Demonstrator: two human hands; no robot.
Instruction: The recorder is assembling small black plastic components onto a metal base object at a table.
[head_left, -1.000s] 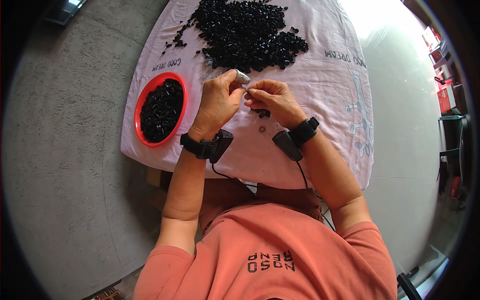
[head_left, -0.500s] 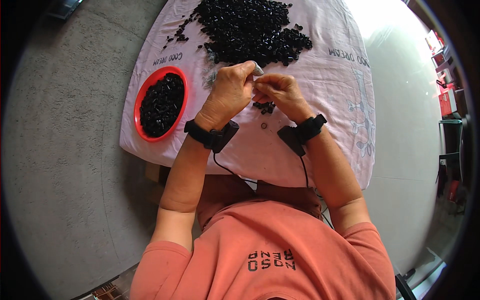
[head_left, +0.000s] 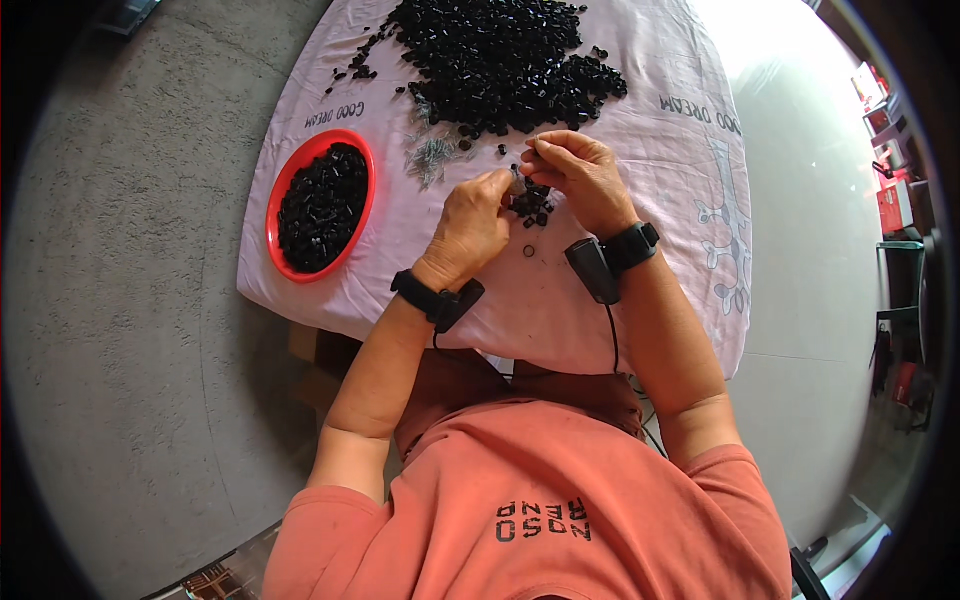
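My left hand [head_left: 470, 222] is closed, with a greyish wrapping or small object [head_left: 516, 182] at its fingertips; which it is, I cannot tell. My right hand [head_left: 590, 185] hovers just beyond it to the right, thumb and fingers pinched together around something too small to make out. Under and between the two hands lies a small cluster of black tubular pieces [head_left: 538, 206]. A single dark ring [head_left: 524, 251] rests nearer to me on the cloth. Farther off spreads a large heap of similar black pieces [head_left: 500, 60].
On the left stands a red basin [head_left: 371, 190] holding many black pieces [head_left: 322, 210]. A grey-green tuft of loose threads [head_left: 430, 158] lies on the pink printed cloth [head_left: 680, 270] covering the table. Black straps with small boxes and cables sit on both my wrists.
My hands have come apart. The left has drawn down toward me; the right has moved slightly up and right. More of the small cluster and the threads now shows.
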